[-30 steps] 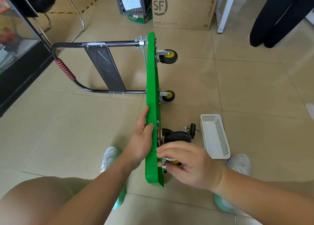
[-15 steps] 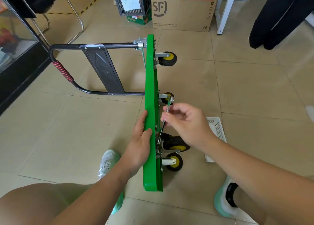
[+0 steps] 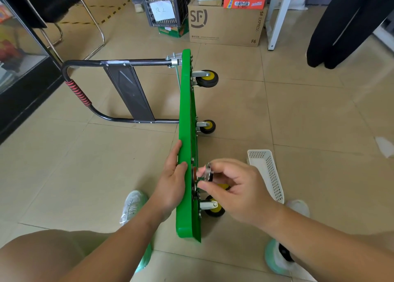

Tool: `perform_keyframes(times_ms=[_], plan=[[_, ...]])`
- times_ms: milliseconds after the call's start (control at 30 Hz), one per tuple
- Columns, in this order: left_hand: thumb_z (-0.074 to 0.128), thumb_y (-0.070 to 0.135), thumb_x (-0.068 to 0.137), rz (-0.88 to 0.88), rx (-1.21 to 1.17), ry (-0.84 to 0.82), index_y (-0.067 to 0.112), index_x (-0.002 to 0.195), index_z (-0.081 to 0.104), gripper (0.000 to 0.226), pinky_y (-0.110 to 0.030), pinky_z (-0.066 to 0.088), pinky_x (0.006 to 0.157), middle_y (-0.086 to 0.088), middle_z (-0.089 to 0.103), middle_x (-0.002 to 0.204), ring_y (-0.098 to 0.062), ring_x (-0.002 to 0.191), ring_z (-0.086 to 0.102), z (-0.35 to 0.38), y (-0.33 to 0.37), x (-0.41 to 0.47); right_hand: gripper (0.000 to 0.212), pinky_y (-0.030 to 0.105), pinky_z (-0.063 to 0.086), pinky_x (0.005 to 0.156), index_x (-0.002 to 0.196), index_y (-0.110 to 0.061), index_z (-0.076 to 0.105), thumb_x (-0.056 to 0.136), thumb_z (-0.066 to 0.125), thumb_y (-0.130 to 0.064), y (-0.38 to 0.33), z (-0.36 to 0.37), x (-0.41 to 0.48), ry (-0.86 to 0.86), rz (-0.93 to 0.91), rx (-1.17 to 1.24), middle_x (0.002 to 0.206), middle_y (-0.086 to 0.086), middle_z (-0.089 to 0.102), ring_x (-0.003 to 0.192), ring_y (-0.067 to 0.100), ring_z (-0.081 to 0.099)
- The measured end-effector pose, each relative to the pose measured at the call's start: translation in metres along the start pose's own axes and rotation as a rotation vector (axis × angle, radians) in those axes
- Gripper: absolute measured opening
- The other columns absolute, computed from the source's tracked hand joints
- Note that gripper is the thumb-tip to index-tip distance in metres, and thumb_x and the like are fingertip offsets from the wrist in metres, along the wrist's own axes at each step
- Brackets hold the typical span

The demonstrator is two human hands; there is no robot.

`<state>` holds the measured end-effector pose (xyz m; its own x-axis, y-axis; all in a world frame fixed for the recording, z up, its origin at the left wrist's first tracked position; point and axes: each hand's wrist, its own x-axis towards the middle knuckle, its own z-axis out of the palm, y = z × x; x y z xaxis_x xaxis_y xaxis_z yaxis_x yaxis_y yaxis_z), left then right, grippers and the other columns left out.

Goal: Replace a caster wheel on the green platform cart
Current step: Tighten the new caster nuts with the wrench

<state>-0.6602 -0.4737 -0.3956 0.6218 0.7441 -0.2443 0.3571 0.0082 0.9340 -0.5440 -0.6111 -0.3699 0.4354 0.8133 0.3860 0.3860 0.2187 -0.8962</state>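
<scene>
- The green platform cart (image 3: 185,111) stands on its long edge on the tiled floor (image 3: 85,164), with its underside turned toward the right grip.
- The left hand (image 3: 172,183) steadies the cart's upper edge. Its fingers lie flat against the deck face and its thumb is hooked over the rim, so this grip clamps the board.
- The right hand (image 3: 236,192) is just across the board from the left grip, close against the underside. Thumb and fingertips pinch a small metal part (image 3: 207,172), which is too blurred to tell what it is.
- One caster wheel (image 3: 214,209) sits mounted just below the right grip, nearer the person. A bit of yellow hub shows under that hand's fingers.
- Two more casters are fixed beyond the right grip: a middle caster (image 3: 207,126) and, farther off, a far caster (image 3: 206,78).
- A white basket (image 3: 268,173) lies on the floor just outside the right grip.
- The black handle (image 3: 106,63) juts out from the far end of the cart, on the left grip's side.
- A cardboard box (image 3: 226,26) stands well beyond both grips.
</scene>
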Motion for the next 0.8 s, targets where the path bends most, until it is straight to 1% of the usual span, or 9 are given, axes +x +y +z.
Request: perform_keyframes(times_ms=[67, 100, 133, 200, 267, 400, 600, 733, 800], plan=[[0.035, 0.018, 0.107, -0.005, 0.008, 0.004, 0.043, 0.158, 0.024, 0.058, -0.001, 0.031, 0.094, 0.018, 0.035, 0.158, 0.001, 0.137, 0.040, 0.000, 0.001, -0.001, 0.020, 0.024, 0.059, 0.084, 0.100, 0.000, 0.076, 0.081, 0.081, -0.003, -0.001, 0.001, -0.001, -0.025, -0.067, -0.038, 0.102, 0.005, 0.073, 0.096, 0.010, 0.072], [0.035, 0.018, 0.107, -0.007, 0.004, 0.005, 0.044, 0.158, 0.024, 0.058, 0.000, 0.030, 0.094, 0.018, 0.036, 0.158, 0.002, 0.137, 0.040, 0.000, 0.002, -0.001, 0.020, 0.022, 0.059, 0.085, 0.100, 0.001, 0.076, 0.081, 0.081, -0.002, -0.001, 0.002, -0.001, -0.038, -0.086, -0.050, 0.102, 0.006, 0.073, 0.096, 0.009, 0.072], [0.036, 0.018, 0.107, -0.007, -0.005, 0.005, 0.044, 0.158, 0.025, 0.058, -0.003, 0.032, 0.098, 0.018, 0.036, 0.158, 0.001, 0.137, 0.040, 0.000, 0.003, -0.001, 0.020, 0.021, 0.058, 0.084, 0.100, 0.002, 0.075, 0.082, 0.080, -0.001, 0.000, 0.003, -0.001, -0.049, -0.096, -0.056, 0.102, 0.006, 0.072, 0.096, 0.007, 0.072], [0.036, 0.017, 0.107, -0.007, -0.024, 0.007, 0.044, 0.158, 0.025, 0.059, -0.019, 0.035, 0.111, 0.016, 0.038, 0.157, -0.002, 0.138, 0.042, -0.001, 0.004, -0.002, 0.019, 0.018, 0.057, 0.084, 0.100, 0.001, 0.075, 0.082, 0.080, -0.001, 0.000, 0.004, -0.001, -0.067, -0.096, -0.059, 0.101, 0.005, 0.072, 0.095, 0.006, 0.071], [0.036, 0.017, 0.107, -0.008, -0.031, 0.006, 0.044, 0.158, 0.025, 0.059, -0.030, 0.034, 0.117, 0.015, 0.039, 0.157, -0.004, 0.137, 0.044, 0.000, 0.006, -0.003, 0.018, 0.020, 0.058, 0.083, 0.100, -0.001, 0.075, 0.083, 0.080, -0.005, -0.001, 0.005, -0.001, -0.079, -0.083, -0.057, 0.101, 0.004, 0.071, 0.094, 0.008, 0.071], [0.035, 0.016, 0.108, -0.001, -0.018, 0.000, 0.043, 0.158, 0.024, 0.058, -0.029, 0.033, 0.119, 0.014, 0.037, 0.159, -0.004, 0.139, 0.042, -0.001, 0.007, -0.004, 0.015, 0.035, 0.062, 0.078, 0.100, -0.004, 0.075, 0.085, 0.078, -0.007, 0.000, 0.004, -0.002, -0.131, -0.116, -0.089, 0.100, 0.002, 0.072, 0.093, 0.016, 0.072], [0.033, 0.015, 0.109, -0.001, 0.004, -0.007, 0.042, 0.158, 0.024, 0.057, -0.026, 0.032, 0.117, 0.013, 0.037, 0.159, -0.006, 0.140, 0.040, -0.002, 0.011, -0.006, 0.020, 0.026, 0.056, 0.090, 0.100, -0.003, 0.074, 0.082, 0.081, -0.001, 0.002, 0.009, -0.009, -0.200, -0.309, -0.152, 0.101, 0.005, 0.074, 0.099, 0.013, 0.069], [0.033, 0.012, 0.109, -0.002, -0.020, -0.018, 0.038, 0.159, 0.024, 0.057, -0.038, 0.031, 0.121, 0.005, 0.039, 0.159, -0.013, 0.143, 0.041, -0.003, 0.011, -0.006, 0.013, 0.023, 0.055, 0.089, 0.098, 0.000, 0.074, 0.087, 0.077, -0.006, 0.003, 0.008, 0.003, -0.161, -0.291, -0.156, 0.099, 0.008, 0.072, 0.095, 0.014, 0.069], [0.033, 0.012, 0.109, -0.008, -0.023, -0.019, 0.037, 0.159, 0.024, 0.057, -0.040, 0.031, 0.122, 0.006, 0.038, 0.160, -0.013, 0.145, 0.040, -0.002, 0.011, -0.007, 0.012, 0.023, 0.055, 0.088, 0.098, -0.001, 0.074, 0.087, 0.077, -0.006, 0.003, 0.007, 0.002, -0.181, -0.309, -0.155, 0.099, 0.007, 0.072, 0.094, 0.015, 0.068]])
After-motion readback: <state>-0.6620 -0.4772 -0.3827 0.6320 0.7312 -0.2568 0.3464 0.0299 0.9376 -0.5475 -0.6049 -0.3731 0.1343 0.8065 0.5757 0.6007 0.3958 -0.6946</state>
